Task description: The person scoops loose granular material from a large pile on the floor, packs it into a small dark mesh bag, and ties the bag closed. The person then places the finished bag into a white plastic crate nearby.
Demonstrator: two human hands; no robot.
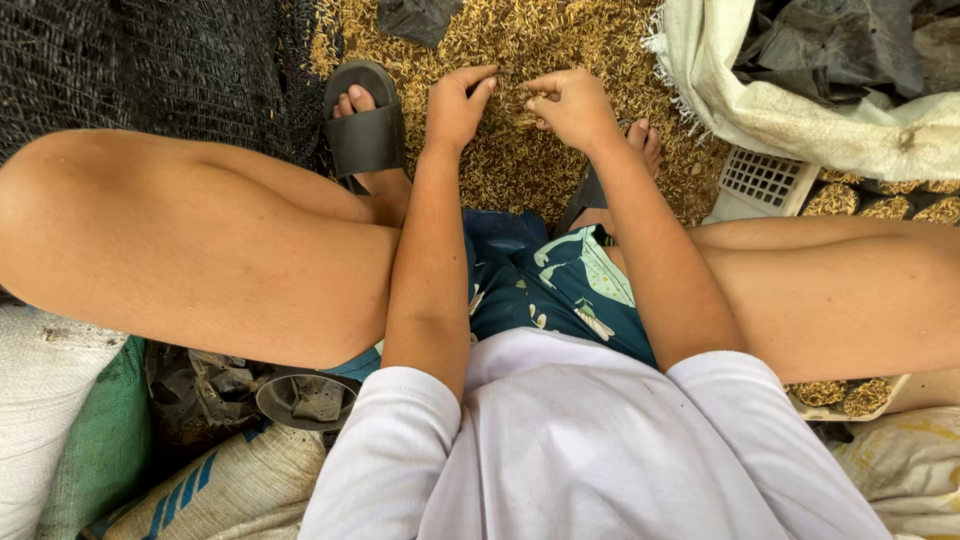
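I sit low with knees spread, looking down at a heap of golden unhusked rice grain (520,160) spread between my feet. My left hand (455,105) hovers over the grain with its fingers curled and pinched together, touching the pile. My right hand (572,105) is beside it, fingers bent and pinching a few grains. The fingertips of both hands nearly meet over the middle of the heap. My feet wear black slide sandals (365,125), one on each side of the hands.
Black netting (150,70) lies at far left. A white woven sack (800,110) and dark plastic (840,45) sit at upper right beside a white slotted crate (762,180) holding grain. Sacks (220,490) and a black bowl (305,400) lie at lower left.
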